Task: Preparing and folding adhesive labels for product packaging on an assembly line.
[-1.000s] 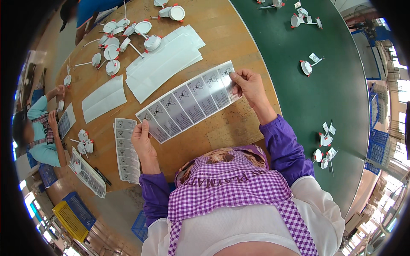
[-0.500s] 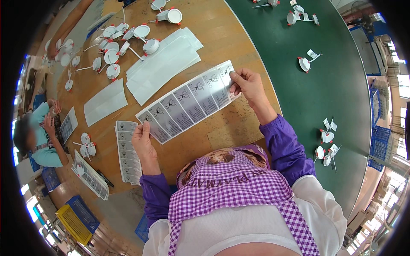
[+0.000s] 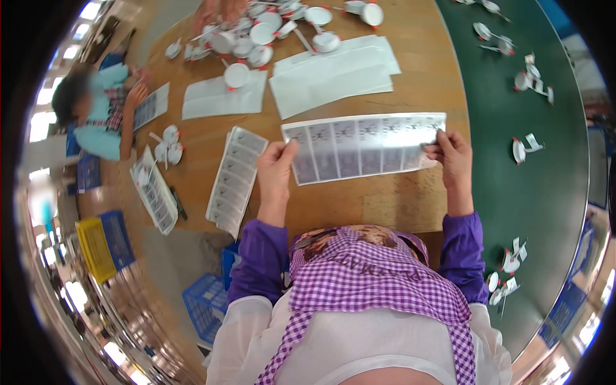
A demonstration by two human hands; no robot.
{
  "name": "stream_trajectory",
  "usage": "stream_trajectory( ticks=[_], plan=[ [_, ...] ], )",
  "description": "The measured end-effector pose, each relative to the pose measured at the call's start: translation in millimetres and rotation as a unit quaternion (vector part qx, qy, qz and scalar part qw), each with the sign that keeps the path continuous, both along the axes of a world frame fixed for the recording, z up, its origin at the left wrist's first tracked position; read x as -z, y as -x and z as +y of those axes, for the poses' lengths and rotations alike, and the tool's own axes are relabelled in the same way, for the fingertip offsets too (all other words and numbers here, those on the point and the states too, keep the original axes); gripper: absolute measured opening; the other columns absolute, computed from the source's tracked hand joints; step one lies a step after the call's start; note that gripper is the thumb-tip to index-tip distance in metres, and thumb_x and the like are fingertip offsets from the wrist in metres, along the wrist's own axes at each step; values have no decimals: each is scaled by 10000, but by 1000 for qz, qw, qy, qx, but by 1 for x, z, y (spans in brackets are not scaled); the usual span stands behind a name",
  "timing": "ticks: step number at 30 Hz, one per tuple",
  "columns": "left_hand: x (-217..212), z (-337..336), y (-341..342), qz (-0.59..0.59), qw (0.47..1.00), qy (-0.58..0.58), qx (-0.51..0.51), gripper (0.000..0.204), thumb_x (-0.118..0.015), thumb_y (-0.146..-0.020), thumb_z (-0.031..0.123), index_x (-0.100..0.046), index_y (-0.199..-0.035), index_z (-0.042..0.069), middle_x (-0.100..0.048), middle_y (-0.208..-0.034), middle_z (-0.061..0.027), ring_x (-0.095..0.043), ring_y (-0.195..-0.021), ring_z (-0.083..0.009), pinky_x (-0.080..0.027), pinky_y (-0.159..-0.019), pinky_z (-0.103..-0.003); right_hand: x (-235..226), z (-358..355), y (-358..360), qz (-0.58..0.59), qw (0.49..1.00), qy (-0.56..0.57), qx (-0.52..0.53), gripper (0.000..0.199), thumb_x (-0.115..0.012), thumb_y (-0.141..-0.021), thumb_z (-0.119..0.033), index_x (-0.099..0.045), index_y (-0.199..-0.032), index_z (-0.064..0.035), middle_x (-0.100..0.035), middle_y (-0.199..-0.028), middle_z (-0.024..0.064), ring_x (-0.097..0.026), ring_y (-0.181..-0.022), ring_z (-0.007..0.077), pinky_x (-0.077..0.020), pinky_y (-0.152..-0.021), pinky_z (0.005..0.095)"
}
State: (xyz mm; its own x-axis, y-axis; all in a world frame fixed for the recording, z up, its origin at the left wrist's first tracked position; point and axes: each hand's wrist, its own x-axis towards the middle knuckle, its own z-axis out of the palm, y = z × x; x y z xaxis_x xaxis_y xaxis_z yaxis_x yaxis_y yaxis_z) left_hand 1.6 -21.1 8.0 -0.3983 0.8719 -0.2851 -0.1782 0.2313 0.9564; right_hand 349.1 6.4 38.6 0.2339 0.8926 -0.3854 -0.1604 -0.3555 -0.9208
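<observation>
A person in purple sleeves and a purple-and-white checked apron holds a long, glossy sheet of printed labels (image 3: 364, 147) level above a worn wooden table (image 3: 359, 205), just in front of their chest. The sheet is a thin, flexible strip divided into a row of grey rectangular labels, and it catches the light near its right end. The left hand (image 3: 276, 173) is closed on the sheet's left end, thumb on top and fingers curled underneath. The right hand (image 3: 453, 157) pinches the right end between thumb and fingertips. On the table just left of the left hand lies a flat stack of similar label sheets (image 3: 234, 179). Farther up the table lie plain white paper sheets (image 3: 333, 74) with soft folds, and beyond them a cluster of small round white discs with thin metal clips (image 3: 256, 35). To the right, a smooth dark green surface (image 3: 513, 192) curves past, with a few of the same white discs scattered on it. At the far left, another person in a light blue top (image 3: 102, 122) sits at the table with one hand on a label sheet
</observation>
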Motion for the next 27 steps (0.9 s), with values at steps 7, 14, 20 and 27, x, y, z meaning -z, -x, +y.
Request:
stream_trajectory(
  ticks=[7, 14, 20, 27],
  plan=[
    [-17, 0, -4, 2, 999, 10, 34, 177, -712, -837, 154, -647, -773, 2, -554, -688, 50, -442, -628, -24, -332, -561, -184, 15, 0, 0, 48, 999, -21, 16, 150, -568, -934, -135, -560, -917, 13, -641, -806, 106, -669, -677, 163, -558, -590, 222],
    [-19, 2, -5, -14, 999, 8, 40, 190, -704, -846, 162, -642, -763, 3, -571, -688, 33, -454, -622, -25, -354, -561, -186, 22, -2, -3, 67, 998, -6, 17, 158, -577, -929, -143, -566, -938, 15, -647, -824, 112, -671, -695, 170, -560, -603, 223],
    [-21, 2, -7, 8, 999, 11, 45, 193, -703, -847, 158, -646, -764, -7, -580, -684, 27, -462, -613, -26, -365, -547, -188, 26, -6, -4, 79, 997, 0, 24, 158, -575, -930, -143, -564, -945, 14, -648, -822, 116, -672, -694, 174, -561, -600, 224],
    [-20, 8, -10, 35, 997, 43, 58, 194, -700, -848, 160, -642, -748, 4, -570, -651, 20, -470, -567, -37, -363, -498, -192, 38, -10, -11, 59, 998, 4, 37, 149, -572, -931, -136, -555, -931, 12, -647, -816, 122, -674, -697, 173, -562, -597, 221]
  ],
)
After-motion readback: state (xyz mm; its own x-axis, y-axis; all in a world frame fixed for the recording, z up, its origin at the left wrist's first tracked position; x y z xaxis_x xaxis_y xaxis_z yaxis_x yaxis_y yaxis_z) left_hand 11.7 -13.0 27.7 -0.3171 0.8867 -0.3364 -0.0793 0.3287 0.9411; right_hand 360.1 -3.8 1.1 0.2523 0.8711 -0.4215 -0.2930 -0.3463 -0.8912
